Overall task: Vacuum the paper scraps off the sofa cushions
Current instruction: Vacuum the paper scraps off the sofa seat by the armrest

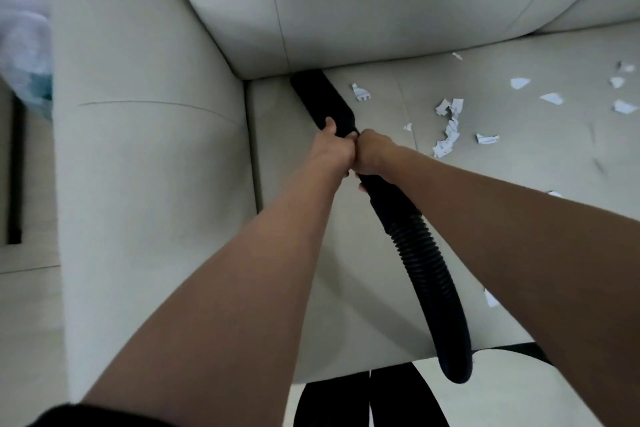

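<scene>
The left hand [333, 146] and the right hand [373, 153] are both wrapped tight round the neck of the black vacuum nozzle [322, 99]. They sit knuckle to knuckle and touch each other. The left hand is the one closer to the nozzle's mouth, with its thumb lying up along the nozzle's side. The right hand grips just behind it, where the rigid tube begins.

From under the right hand the tube widens into the ribbed black hose [420, 255], which runs back from the nozzle across the seat cushion [346, 288] and drops over its front edge.

The nozzle lies flat on the seat cushion. Its far end is pushed into the corner crease where the armrest [145, 156], to the nozzle's left, meets the back cushion [381, 10] beyond it.

The paper scraps [448, 130] all lie to the right of the nozzle, none under it. One small torn piece [360, 92] sits just beside the nozzle's right edge. A long crumpled strip and a few bits lie near, and more white pieces [519, 82] are scattered well apart further right. One more scrap [491, 298] shows beside the right forearm, to the right of the hose.
</scene>
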